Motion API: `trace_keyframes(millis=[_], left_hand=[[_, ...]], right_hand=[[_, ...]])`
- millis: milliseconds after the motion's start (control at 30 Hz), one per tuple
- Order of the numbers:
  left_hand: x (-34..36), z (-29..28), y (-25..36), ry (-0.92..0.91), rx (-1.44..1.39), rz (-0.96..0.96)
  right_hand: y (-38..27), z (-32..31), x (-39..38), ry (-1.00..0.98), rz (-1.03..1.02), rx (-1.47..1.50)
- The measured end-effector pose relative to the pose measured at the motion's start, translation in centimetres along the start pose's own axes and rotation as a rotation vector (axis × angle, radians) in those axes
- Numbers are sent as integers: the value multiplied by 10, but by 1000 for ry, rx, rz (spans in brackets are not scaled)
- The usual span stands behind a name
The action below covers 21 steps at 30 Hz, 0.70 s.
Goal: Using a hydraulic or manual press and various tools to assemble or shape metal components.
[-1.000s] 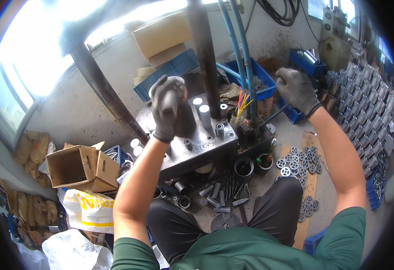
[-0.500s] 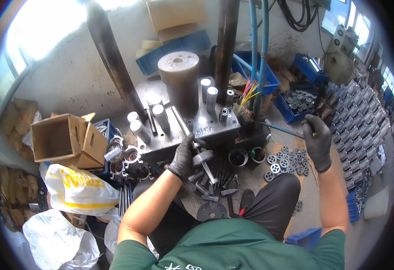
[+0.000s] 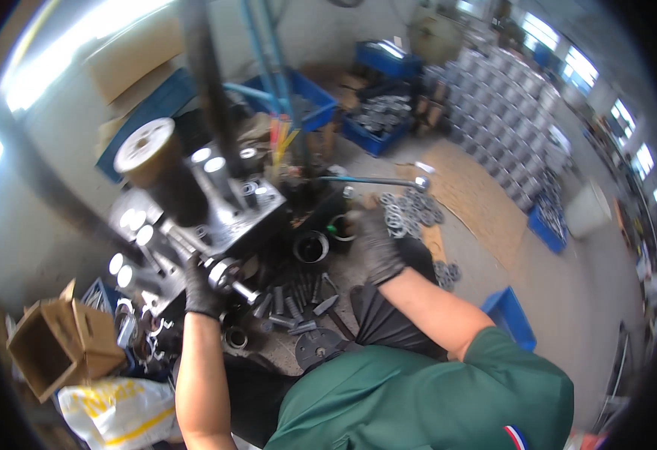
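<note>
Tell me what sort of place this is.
Most likely a metalworking shop or small factory. A gloved left hand is at a heavy steel press fixture, metal rings lie heaped on the floor, and blue bins of parts stand beside stacked metal pieces.

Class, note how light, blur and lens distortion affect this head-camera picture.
Head view: window glare blows out the upper left; fisheye bends the blue pipes and darkens the rim; motion blur softens the metal block and both gloved hands, left hand, right hand.
</note>
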State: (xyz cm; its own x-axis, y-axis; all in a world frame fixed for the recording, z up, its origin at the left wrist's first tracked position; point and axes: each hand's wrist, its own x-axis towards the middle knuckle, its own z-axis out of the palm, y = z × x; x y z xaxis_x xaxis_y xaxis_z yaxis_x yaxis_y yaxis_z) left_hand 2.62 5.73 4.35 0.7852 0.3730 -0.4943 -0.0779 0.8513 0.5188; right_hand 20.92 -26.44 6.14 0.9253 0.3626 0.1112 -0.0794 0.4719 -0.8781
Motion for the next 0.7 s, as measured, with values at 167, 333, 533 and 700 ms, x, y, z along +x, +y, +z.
trace_keyframes(millis=[167, 333, 533, 700], left_hand=[[-20, 5, -32, 53, -131, -64], [-50, 9, -82, 26, 179, -57], [-58, 28, -111, -183, 828, 393], [-46, 31, -103, -423, 1042, 835]], right_hand=[[69, 19, -51, -70, 663, -110], [91, 33, -81, -617, 735, -156], [87, 60, -81, -737, 214, -35], [23, 34, -70, -571, 369, -9]])
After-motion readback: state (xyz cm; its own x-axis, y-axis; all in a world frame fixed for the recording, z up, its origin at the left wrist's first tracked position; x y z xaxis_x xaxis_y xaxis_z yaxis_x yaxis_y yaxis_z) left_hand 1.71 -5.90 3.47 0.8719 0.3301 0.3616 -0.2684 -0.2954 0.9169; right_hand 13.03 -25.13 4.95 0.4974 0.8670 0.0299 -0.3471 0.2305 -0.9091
